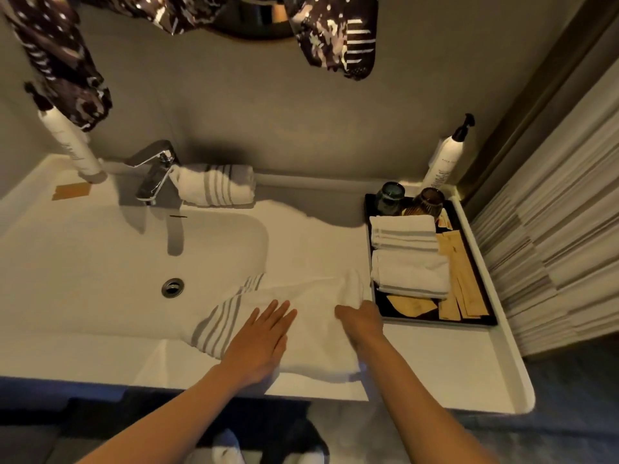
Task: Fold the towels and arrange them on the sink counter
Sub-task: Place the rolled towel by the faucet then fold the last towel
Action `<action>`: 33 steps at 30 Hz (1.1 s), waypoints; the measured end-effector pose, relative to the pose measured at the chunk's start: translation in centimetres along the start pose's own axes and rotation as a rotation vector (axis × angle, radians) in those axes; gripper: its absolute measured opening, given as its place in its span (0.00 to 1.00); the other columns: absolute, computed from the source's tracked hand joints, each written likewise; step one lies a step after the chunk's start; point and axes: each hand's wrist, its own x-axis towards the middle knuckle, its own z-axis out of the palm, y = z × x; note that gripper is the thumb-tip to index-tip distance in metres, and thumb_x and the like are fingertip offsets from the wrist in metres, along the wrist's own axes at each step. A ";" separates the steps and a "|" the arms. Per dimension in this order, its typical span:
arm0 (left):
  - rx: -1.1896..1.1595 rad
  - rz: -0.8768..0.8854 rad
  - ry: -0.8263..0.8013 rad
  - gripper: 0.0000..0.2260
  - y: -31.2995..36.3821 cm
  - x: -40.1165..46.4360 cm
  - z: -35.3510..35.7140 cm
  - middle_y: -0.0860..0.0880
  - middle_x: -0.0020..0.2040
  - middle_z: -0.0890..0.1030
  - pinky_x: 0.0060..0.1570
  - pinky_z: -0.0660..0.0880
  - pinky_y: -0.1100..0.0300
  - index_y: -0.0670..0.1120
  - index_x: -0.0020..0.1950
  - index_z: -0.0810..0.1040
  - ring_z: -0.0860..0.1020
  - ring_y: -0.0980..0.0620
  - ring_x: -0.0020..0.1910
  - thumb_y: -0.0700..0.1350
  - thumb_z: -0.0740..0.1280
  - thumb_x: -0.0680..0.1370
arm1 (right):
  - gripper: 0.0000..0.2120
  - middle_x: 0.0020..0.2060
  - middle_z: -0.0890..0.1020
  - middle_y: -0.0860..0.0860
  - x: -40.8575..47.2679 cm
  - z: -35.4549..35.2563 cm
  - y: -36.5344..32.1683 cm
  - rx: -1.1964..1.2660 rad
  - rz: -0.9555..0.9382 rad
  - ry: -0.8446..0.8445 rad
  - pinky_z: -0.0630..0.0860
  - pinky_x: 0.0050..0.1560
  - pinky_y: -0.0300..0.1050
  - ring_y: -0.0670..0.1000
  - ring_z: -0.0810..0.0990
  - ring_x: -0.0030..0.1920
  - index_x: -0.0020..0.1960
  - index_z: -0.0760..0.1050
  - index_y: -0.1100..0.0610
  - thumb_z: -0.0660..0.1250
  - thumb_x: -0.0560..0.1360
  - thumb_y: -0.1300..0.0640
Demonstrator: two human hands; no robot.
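A white towel with grey stripes (301, 329) lies spread on the white sink counter (435, 363), its striped end hanging over the basin's edge. My left hand (261, 339) rests flat on the towel with fingers spread. My right hand (360, 318) grips the towel's raised right edge next to the tray. Two folded white towels (407, 256) are stacked side by side in the black tray (435, 319). A rolled striped towel (217, 185) lies behind the basin, beside the faucet (155, 172).
The basin (117, 262) with its drain (173, 287) fills the left. The tray also holds two dark glasses (410, 200) and brown paper packets (462, 279). Pump bottles stand at the back left (72, 145) and back right (445, 159). A curtain hangs at the right.
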 end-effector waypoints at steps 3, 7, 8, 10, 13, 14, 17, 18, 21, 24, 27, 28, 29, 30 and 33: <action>-0.042 0.064 -0.050 0.25 2.8 0.3 -0.4 0.53 0.80 0.47 0.77 0.41 0.53 0.52 0.81 0.48 0.45 0.53 0.79 0.52 0.43 0.83 | 0.13 0.46 0.77 0.52 -1.3 -3.1 -1.7 -0.177 -0.119 0.018 0.73 0.45 0.43 0.53 0.75 0.45 0.56 0.74 0.57 0.68 0.72 0.63; -0.068 0.209 -0.019 0.23 5.7 -0.4 0.3 0.52 0.80 0.54 0.78 0.46 0.52 0.50 0.80 0.57 0.52 0.53 0.79 0.49 0.51 0.84 | 0.07 0.46 0.80 0.56 -3.1 -8.5 -2.3 -0.399 -0.146 0.160 0.74 0.45 0.46 0.56 0.75 0.45 0.47 0.75 0.56 0.69 0.70 0.62; -0.016 0.207 0.031 0.22 5.4 -0.7 0.6 0.50 0.78 0.62 0.76 0.56 0.48 0.50 0.77 0.64 0.60 0.51 0.77 0.49 0.54 0.83 | 0.08 0.46 0.80 0.57 -3.3 -9.7 -2.7 -0.472 -0.135 0.198 0.74 0.44 0.46 0.57 0.75 0.44 0.48 0.76 0.59 0.69 0.69 0.61; 0.026 0.114 0.082 0.21 4.9 -1.2 1.0 0.49 0.75 0.69 0.71 0.67 0.46 0.49 0.73 0.71 0.67 0.49 0.74 0.50 0.56 0.81 | 0.13 0.48 0.81 0.59 -3.2 -11.4 -3.5 -0.603 -0.099 0.218 0.72 0.42 0.46 0.59 0.76 0.43 0.51 0.77 0.62 0.70 0.69 0.58; -0.091 0.121 0.090 0.21 4.7 -1.6 1.3 0.51 0.78 0.62 0.76 0.55 0.51 0.49 0.76 0.68 0.60 0.51 0.77 0.49 0.54 0.83 | 0.14 0.48 0.81 0.58 -3.8 -9.9 -5.3 -0.707 -0.132 0.154 0.72 0.41 0.45 0.60 0.79 0.47 0.52 0.76 0.61 0.70 0.71 0.54; -0.284 0.072 0.064 0.20 4.9 -1.3 0.8 0.53 0.78 0.61 0.77 0.51 0.57 0.50 0.76 0.67 0.57 0.54 0.77 0.47 0.54 0.84 | 0.13 0.46 0.80 0.57 -4.1 -8.6 -5.9 -0.717 -0.180 0.120 0.72 0.41 0.45 0.60 0.79 0.48 0.51 0.75 0.59 0.69 0.72 0.52; -1.038 -0.330 0.083 0.14 5.4 0.1 -2.5 0.58 0.65 0.78 0.67 0.65 0.65 0.53 0.62 0.80 0.73 0.57 0.67 0.45 0.57 0.84 | 0.08 0.38 0.78 0.53 -4.9 -3.0 -7.2 -0.624 -0.305 -0.017 0.72 0.36 0.44 0.58 0.79 0.43 0.45 0.75 0.58 0.68 0.72 0.53; -1.287 -0.478 0.074 0.13 5.3 0.5 -3.8 0.56 0.56 0.83 0.61 0.70 0.64 0.52 0.56 0.83 0.79 0.56 0.59 0.46 0.59 0.83 | 0.09 0.38 0.79 0.54 -4.9 -0.9 -7.1 -0.598 -0.339 -0.052 0.72 0.36 0.44 0.58 0.79 0.43 0.45 0.76 0.59 0.68 0.72 0.53; -1.811 -0.755 0.118 0.17 3.6 1.5 -5.6 0.48 0.33 0.83 0.43 0.79 0.57 0.44 0.44 0.80 0.80 0.51 0.34 0.51 0.58 0.83 | 0.17 0.41 0.83 0.58 -5.2 4.6 -5.7 -0.405 -0.284 -0.212 0.80 0.45 0.50 0.58 0.82 0.42 0.47 0.79 0.62 0.66 0.75 0.47; -1.392 -0.807 0.167 0.11 1.9 1.0 -6.1 0.43 0.50 0.84 0.53 0.78 0.51 0.45 0.54 0.79 0.80 0.47 0.45 0.51 0.64 0.78 | 0.12 0.36 0.84 0.59 -4.8 5.1 -3.4 -0.047 -0.209 -0.349 0.82 0.42 0.53 0.57 0.81 0.36 0.41 0.80 0.61 0.63 0.79 0.57; -0.718 -0.499 0.453 0.12 2.3 -0.9 -4.8 0.52 0.58 0.77 0.52 0.73 0.59 0.48 0.64 0.73 0.76 0.54 0.53 0.43 0.62 0.80 | 0.11 0.40 0.83 0.50 -2.5 2.4 -1.0 -0.228 -0.609 0.056 0.78 0.43 0.45 0.49 0.82 0.42 0.43 0.79 0.53 0.59 0.79 0.59; -0.561 -0.328 0.508 0.13 3.1 -1.2 -4.1 0.52 0.60 0.76 0.56 0.74 0.57 0.47 0.65 0.73 0.75 0.53 0.56 0.43 0.61 0.81 | 0.10 0.44 0.83 0.48 -2.0 1.9 -0.3 -0.318 -0.700 0.166 0.77 0.47 0.45 0.49 0.81 0.47 0.48 0.78 0.51 0.58 0.80 0.58; -0.426 -0.180 0.496 0.15 4.0 -1.3 -3.1 0.50 0.65 0.76 0.63 0.73 0.54 0.46 0.68 0.73 0.75 0.52 0.61 0.43 0.61 0.81 | 0.11 0.50 0.82 0.48 -1.5 1.8 0.6 -0.399 -0.777 0.205 0.76 0.53 0.46 0.50 0.80 0.52 0.53 0.78 0.51 0.58 0.80 0.58; -0.310 -0.066 0.447 0.18 4.4 -1.3 -1.6 0.48 0.71 0.73 0.70 0.69 0.53 0.44 0.72 0.71 0.73 0.50 0.68 0.44 0.59 0.82 | 0.13 0.57 0.81 0.50 -0.9 2.1 1.6 -0.500 -0.839 0.201 0.73 0.61 0.46 0.52 0.78 0.59 0.60 0.77 0.53 0.57 0.81 0.57; -0.082 0.014 0.282 0.24 4.2 -1.0 1.5 0.46 0.78 0.58 0.77 0.54 0.50 0.43 0.78 0.61 0.61 0.50 0.77 0.51 0.52 0.83 | 0.23 0.73 0.70 0.54 0.7 3.6 4.9 -0.936 -0.944 0.160 0.56 0.76 0.52 0.55 0.65 0.74 0.73 0.68 0.57 0.50 0.82 0.50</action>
